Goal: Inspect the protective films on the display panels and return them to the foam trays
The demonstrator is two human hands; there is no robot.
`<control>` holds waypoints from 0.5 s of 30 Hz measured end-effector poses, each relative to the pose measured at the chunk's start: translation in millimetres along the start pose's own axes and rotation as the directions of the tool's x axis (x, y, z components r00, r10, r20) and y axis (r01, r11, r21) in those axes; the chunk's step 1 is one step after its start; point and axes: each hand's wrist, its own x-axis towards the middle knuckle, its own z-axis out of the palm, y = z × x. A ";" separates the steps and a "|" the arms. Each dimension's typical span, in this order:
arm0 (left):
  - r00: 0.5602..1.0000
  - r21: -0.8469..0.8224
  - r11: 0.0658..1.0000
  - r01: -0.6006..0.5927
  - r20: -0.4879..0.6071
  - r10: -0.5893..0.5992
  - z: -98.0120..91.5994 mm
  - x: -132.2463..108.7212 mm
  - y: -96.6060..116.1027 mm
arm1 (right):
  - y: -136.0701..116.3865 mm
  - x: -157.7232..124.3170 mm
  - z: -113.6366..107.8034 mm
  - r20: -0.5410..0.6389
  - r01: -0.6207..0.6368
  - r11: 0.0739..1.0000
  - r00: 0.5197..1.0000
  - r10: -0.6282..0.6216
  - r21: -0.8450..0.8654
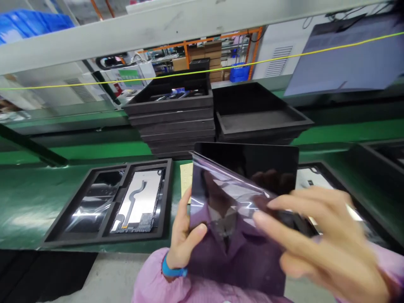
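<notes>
My left hand (183,235) grips the left edge of a dark glossy screen panel (252,168), thumb on its face, holding it up in front of me. A clear purplish protective film (227,193) is partly lifted off the panel's face. My right hand (318,240), blurred by motion, reaches across the panel's right side with fingers pinched at the film's edge near a dark strip. A blue band sits on my left wrist above a pink sleeve.
A black foam tray (104,235) with a glossy panel and a board with a flex cable lies left on the green conveyor belt (31,198). Stacked black trays (176,122) and a lower stack (261,120) stand behind. Another tray (378,160) is at right.
</notes>
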 end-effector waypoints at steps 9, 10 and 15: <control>0.995 -0.066 0.997 0.033 -0.095 -0.039 -11.6 3.2 -4.9 | -23.1 25.0 4.5 0.128 0.370 0.859 0.891 -0.436 0.353; 0.993 -0.046 0.998 0.032 -0.113 -0.037 -13.8 2.4 -4.2 | -21.7 23.7 4.6 0.137 0.408 0.840 0.867 -0.480 0.358; 0.997 0.001 0.999 0.036 -0.066 -0.035 -24.5 1.4 -2.9 | -20.4 22.6 7.5 0.139 0.484 0.800 0.819 -0.557 0.355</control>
